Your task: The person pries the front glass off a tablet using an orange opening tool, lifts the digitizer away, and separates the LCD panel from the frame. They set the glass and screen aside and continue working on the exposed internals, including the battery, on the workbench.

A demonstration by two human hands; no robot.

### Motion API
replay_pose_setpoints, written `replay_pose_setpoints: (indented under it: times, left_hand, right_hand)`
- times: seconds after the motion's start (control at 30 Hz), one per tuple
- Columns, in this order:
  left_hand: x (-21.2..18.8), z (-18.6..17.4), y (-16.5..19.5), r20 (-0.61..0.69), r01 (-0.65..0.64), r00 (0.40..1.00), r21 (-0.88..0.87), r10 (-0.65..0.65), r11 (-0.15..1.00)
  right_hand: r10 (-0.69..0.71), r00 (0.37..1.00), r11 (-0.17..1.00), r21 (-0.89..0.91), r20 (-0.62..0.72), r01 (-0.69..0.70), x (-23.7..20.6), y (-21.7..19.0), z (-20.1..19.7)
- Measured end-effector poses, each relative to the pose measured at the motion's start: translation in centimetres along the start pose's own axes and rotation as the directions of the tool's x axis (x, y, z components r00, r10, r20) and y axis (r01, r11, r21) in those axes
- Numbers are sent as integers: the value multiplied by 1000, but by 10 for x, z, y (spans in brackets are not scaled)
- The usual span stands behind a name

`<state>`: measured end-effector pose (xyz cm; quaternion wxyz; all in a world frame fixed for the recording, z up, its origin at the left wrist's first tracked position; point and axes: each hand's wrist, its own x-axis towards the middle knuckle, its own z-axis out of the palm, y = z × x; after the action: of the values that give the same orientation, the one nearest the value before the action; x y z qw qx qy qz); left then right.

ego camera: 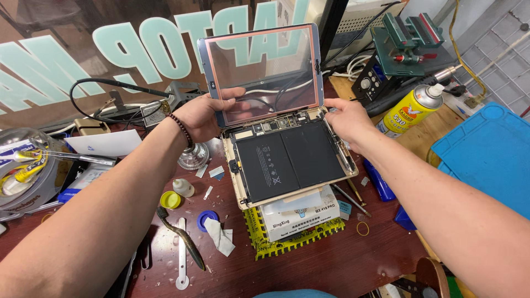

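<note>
While your left hand [201,117] grips the raised glass panel [259,72] by its near left edge, your right hand [346,118] pinches its right corner, above the opened tablet [292,160] resting on a white box [301,218].

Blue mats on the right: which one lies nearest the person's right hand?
The small dark blue piece beside the opened tablet, under the right hand; the big light-blue mat lies farther right.

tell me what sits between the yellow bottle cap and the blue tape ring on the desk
In the head view, the stretch between the yellow cap and the blue ring is bare wood; the dark tool handle passes just below it.
</note>
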<state>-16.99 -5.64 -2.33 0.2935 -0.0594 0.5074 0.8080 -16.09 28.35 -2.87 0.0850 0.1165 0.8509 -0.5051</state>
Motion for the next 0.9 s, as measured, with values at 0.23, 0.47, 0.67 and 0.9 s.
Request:
replay_pose_setpoints:
  times: [0.23,0.47,0.67,0.9]
  left_hand:
    - [6,-12,-8,-14,10,1000,-99,-12,995]
    - [8,-16,-12,6,5,1000,-128,-5,992]
    - [4,-7,-7,-11,9,1000,-62,-9,998]
    - [-2,1,-3,-8,-4,1000,14,4,1000]
  right_hand:
    - [17,998,983,179,62,-28,1,-1,2]
    - [-73,997,993,94,3,73,5,6,3]
    - [-492,849,790,-506,-191,345,-10,-7,-1]
    - [-385,923,725,-624,-15,292,-22,-37,16]
